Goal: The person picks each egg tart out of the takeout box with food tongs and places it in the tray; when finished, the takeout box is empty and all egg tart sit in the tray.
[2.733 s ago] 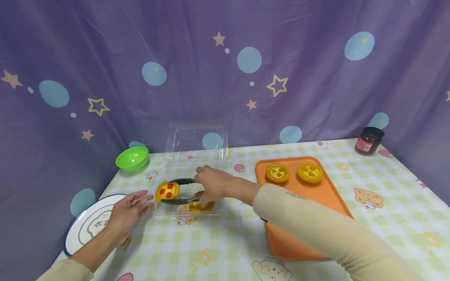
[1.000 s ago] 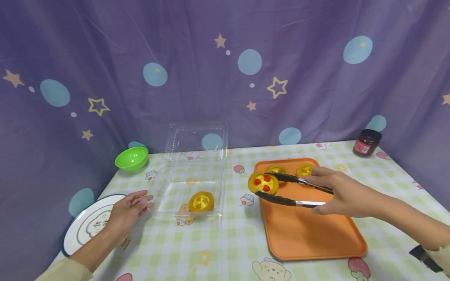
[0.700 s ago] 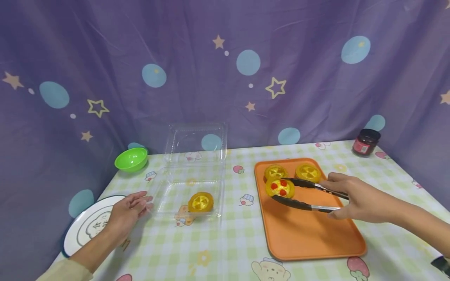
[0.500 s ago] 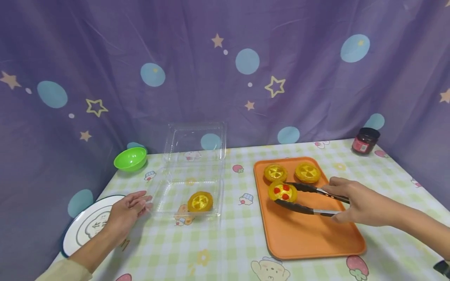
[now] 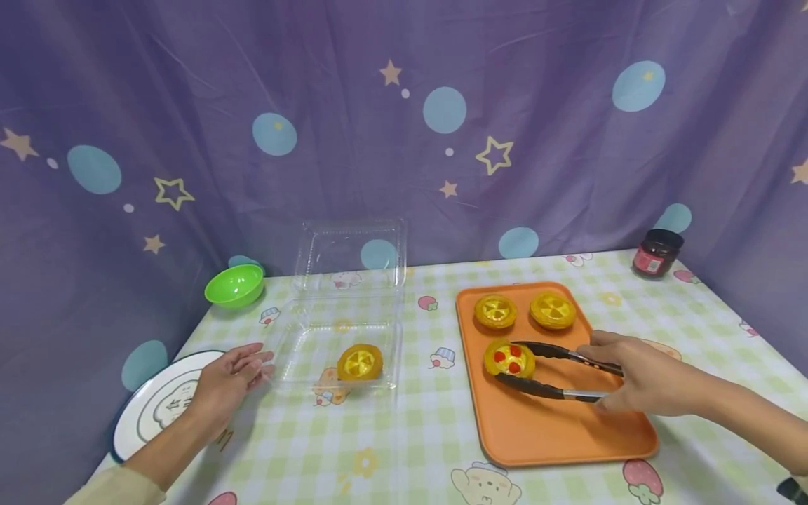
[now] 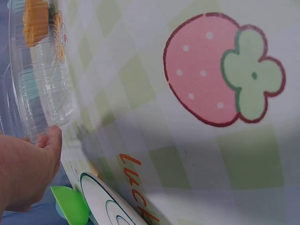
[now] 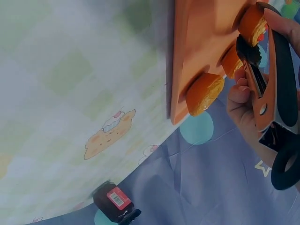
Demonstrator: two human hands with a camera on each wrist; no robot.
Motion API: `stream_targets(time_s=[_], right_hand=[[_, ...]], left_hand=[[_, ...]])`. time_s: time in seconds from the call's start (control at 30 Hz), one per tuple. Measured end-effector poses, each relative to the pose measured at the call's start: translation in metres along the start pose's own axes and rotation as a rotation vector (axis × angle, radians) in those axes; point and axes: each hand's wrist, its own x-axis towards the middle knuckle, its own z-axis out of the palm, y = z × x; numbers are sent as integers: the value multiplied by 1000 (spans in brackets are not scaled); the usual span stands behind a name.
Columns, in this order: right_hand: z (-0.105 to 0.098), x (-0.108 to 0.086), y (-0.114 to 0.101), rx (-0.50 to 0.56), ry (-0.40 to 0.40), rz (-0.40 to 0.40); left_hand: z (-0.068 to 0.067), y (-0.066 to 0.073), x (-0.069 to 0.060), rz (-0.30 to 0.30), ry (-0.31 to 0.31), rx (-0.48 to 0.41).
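Note:
In the head view my right hand (image 5: 659,375) grips black-and-silver tongs (image 5: 536,388). Between the tong tips sits an egg tart with red dots on top (image 5: 510,360), down at the left side of the orange tray (image 5: 568,438). Two plain yellow egg tarts (image 5: 495,311) are behind it on the tray. The right wrist view shows the tongs' handle (image 7: 283,75) in my fingers. My left hand (image 5: 224,386) is at the left edge of a clear hinged plastic box (image 5: 297,382), its fingers relaxed. Another yellow egg tart (image 5: 360,363) lies in that box, whose lid stands up.
A white plate with a dark rim (image 5: 142,414) lies by my left forearm. The green bowl (image 5: 236,286) stands at the back left, a dark-lidded jar (image 5: 658,253) at the back right. A purple curtain (image 5: 353,161) hangs behind the checked tablecloth (image 5: 429,414).
My right hand has carried the red-dotted tart in the tongs from the clear box rightward to the tray, then lowered it towards me, in front of the two tarts. My left hand has stayed put.

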Motion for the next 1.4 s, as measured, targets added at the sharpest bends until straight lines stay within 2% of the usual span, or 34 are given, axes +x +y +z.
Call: stream_targets(time_s=[0.6, 1.03, 1.4], right_hand=[[1, -1, -6, -37, 28, 45], [-12, 19, -28, -40, 103, -85], [-28, 59, -62, -10, 100, -178]], left_hand=[[-2, -5, 0, 14, -4, -12], [-2, -4, -1, 2, -16, -16], [-1, -3, 1, 15, -7, -16]])
